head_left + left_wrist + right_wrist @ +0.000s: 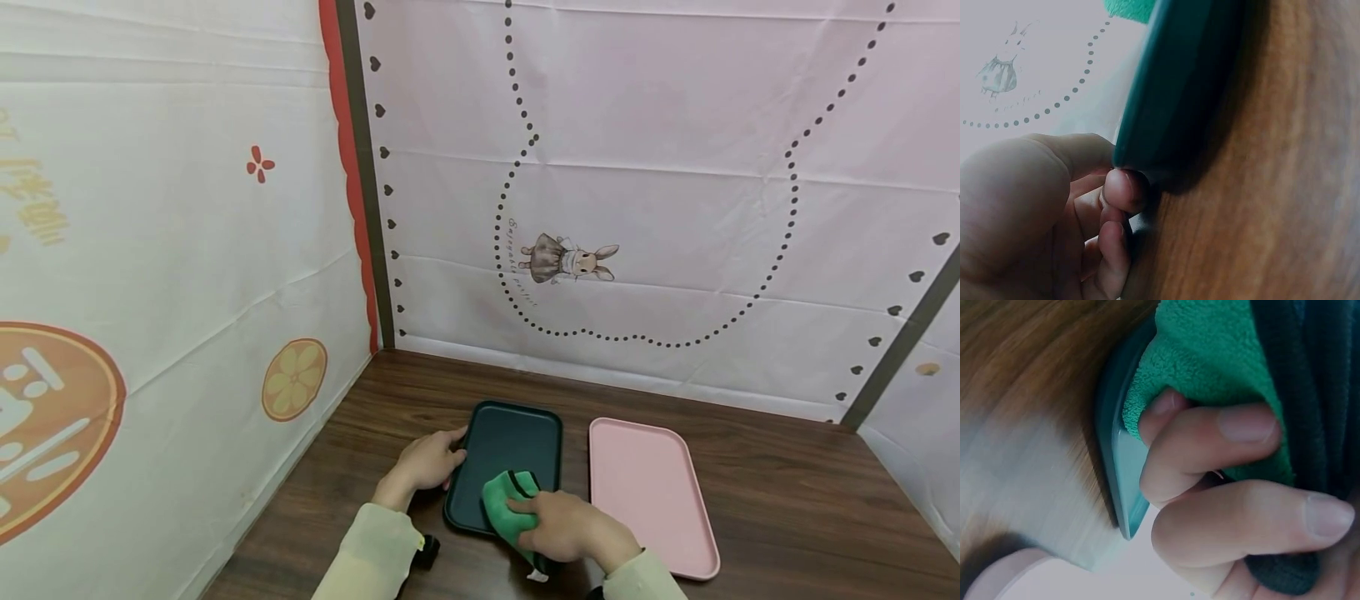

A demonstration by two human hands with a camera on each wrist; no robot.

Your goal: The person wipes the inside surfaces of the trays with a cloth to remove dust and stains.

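A dark teal rectangular tray [510, 433] lies on the wooden table. My left hand [426, 462] pinches its left edge; the left wrist view has the thumb at the rim [1138, 106] and a fingertip just beneath. In my right hand [566, 527] is a fluffy green cloth [501, 498] with dark edging, bunched against the near right part of the tray. Seen from the right wrist, curled fingers [1210, 450] grip the cloth's green face [1210, 344]. A small white tag [537, 576] hangs off the cloth near the table.
A pink tray [648, 492] lies just right of the teal one, close to my right forearm. White printed sheets form a left wall [187, 250] and a back wall [675, 208] around the wooden table [795, 500].
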